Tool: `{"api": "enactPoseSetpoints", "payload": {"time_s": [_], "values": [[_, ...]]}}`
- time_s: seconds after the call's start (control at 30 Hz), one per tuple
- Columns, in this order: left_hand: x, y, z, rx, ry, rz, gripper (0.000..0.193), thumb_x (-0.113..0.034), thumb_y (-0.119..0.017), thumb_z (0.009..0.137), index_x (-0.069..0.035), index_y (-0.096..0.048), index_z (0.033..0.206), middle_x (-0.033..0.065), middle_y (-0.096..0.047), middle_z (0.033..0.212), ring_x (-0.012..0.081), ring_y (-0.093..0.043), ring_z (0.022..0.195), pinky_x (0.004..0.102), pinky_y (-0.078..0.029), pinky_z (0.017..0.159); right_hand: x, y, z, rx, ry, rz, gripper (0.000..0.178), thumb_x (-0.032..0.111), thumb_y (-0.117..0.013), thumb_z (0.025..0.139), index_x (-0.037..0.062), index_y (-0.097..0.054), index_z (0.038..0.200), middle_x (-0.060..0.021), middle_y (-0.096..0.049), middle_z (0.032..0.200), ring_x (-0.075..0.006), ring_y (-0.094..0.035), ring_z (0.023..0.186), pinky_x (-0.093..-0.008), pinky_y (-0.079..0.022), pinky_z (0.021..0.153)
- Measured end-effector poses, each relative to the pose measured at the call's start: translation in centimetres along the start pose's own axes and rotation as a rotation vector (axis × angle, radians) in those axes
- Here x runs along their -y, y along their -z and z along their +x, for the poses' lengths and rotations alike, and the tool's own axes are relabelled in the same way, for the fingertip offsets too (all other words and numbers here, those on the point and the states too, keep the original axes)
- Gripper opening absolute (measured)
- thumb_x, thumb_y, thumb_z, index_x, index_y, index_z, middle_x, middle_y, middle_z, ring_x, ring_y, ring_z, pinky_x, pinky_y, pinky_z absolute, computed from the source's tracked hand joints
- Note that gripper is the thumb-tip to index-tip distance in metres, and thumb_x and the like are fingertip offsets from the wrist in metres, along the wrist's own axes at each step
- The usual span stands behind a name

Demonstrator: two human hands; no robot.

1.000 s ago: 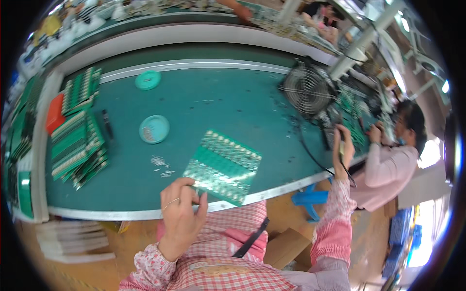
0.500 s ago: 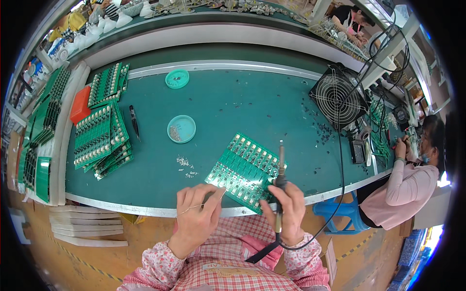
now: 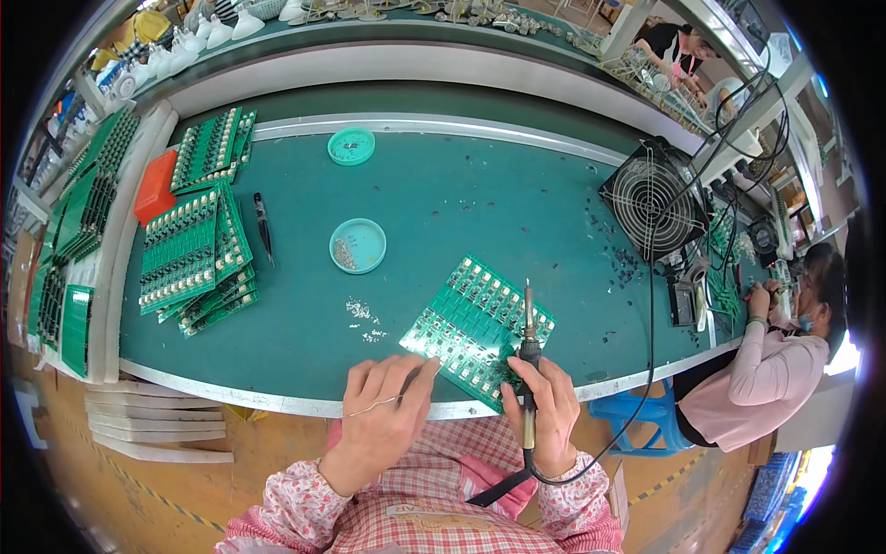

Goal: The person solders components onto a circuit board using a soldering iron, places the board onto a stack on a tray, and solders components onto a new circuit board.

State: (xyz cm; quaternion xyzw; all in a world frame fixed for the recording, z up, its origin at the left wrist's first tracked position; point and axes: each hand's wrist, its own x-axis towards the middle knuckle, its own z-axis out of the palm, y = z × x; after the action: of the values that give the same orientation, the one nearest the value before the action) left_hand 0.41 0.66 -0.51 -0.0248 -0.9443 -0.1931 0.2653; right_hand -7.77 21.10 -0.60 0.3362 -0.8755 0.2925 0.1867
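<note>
The board [image 3: 475, 323] is laid near the edge of the worktop [image 3: 461, 185]. The iron [image 3: 530, 353] is pinched by fingers of the right hand [image 3: 551, 406], wire [image 3: 371, 405] seemingly by the left hand's [image 3: 380, 420]; the tip [image 3: 528, 295] should be lowered steadily.

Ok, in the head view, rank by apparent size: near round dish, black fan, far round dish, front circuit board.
1. Front circuit board
2. Black fan
3. Near round dish, far round dish: not ranked; the near one looks larger, but nearness to the camera makes it unsure.
</note>
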Motion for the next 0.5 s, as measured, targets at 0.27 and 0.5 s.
{"api": "enactPoseSetpoints", "payload": {"time_s": [0.27,0.5], "values": [[0.6,0.8,0.3,0.041,-0.022,-0.135,0.032,-0.005,-0.074,0.075,-0.008,-0.068,0.106,0.004,-0.062,0.106,0.0241,-0.06,0.096,0.0403,-0.042,0.084,0.1,0.3,0.2,-0.008,-0.028,0.072,0.047,0.008,-0.083,0.07,0.0112,-0.069,0.115,-0.0141,-0.06,0.101,-0.0327,-0.062,0.093,-0.0403,-0.052,0.081],[-0.8,2.0,-0.6,0.051,-0.121,-0.256,0.024,-0.012,-0.077,0.075,-0.011,-0.066,0.096,0.0021,-0.063,0.103,0.0225,-0.058,0.099,0.0431,-0.038,0.086,2.2,0.9,0.5,0.243,0.192,0.216,0.035,0.016,-0.084,0.067,0.0188,-0.074,0.1,-0.0097,-0.055,0.099,-0.0323,-0.058,0.096,-0.0405,-0.05,0.078]]}}
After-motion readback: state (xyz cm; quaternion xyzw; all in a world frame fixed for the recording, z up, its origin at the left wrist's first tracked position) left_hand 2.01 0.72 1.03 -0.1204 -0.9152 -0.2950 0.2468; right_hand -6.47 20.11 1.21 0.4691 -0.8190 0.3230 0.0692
